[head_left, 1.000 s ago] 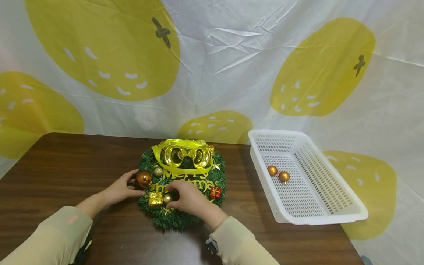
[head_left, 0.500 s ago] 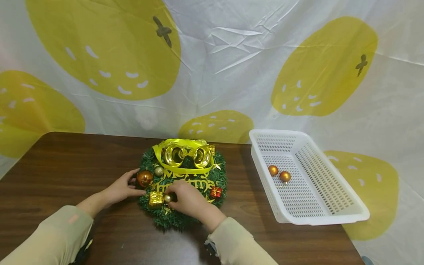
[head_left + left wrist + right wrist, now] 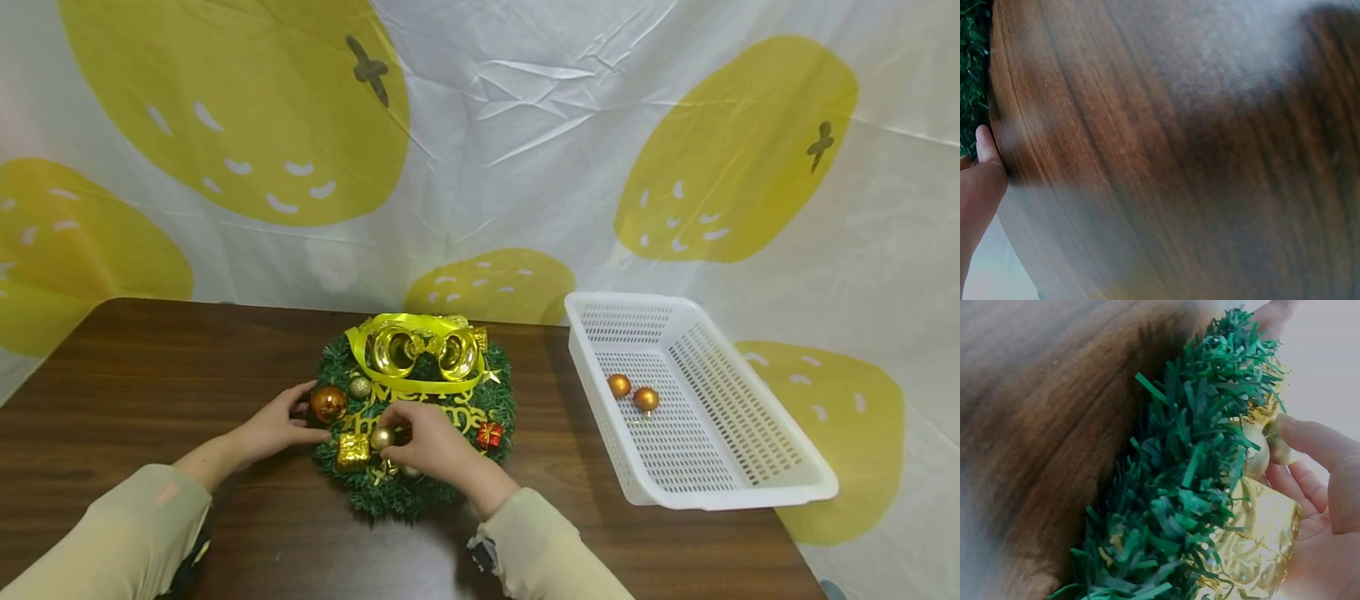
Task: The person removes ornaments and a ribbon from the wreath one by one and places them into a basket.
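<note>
A green Christmas wreath [image 3: 397, 500] lies on the table, bearing gold "Merry Christmas" lettering, two gold bells [image 3: 393, 352] and a yellow ribbon [image 3: 420, 387]. My right hand [image 3: 435, 446] pinches a small gold ball ornament [image 3: 382, 438] between thumb and fingers, close over the lower part of the wreath. A gold gift box [image 3: 352, 452] sits just left of it. In the right wrist view another gold ball [image 3: 1255, 449] and a shiny gold box [image 3: 1263, 531] lie beside the fingers. My left hand [image 3: 270, 427] holds the wreath's left edge, around an orange ball [image 3: 327, 404].
To the right stands a white plastic basket [image 3: 738, 498] with two orange balls [image 3: 646, 399] inside. Dark wooden table [image 3: 187, 358] surrounds the wreath. A fruit-print cloth [image 3: 510, 167] hangs behind the table. A small red gift box [image 3: 489, 435] sits on the wreath's right side.
My right hand has risen slightly up the wreath with the gold ball, which now shows higher beside the gold box; a pale ball shows beneath the hand. The left hand stays put.
</note>
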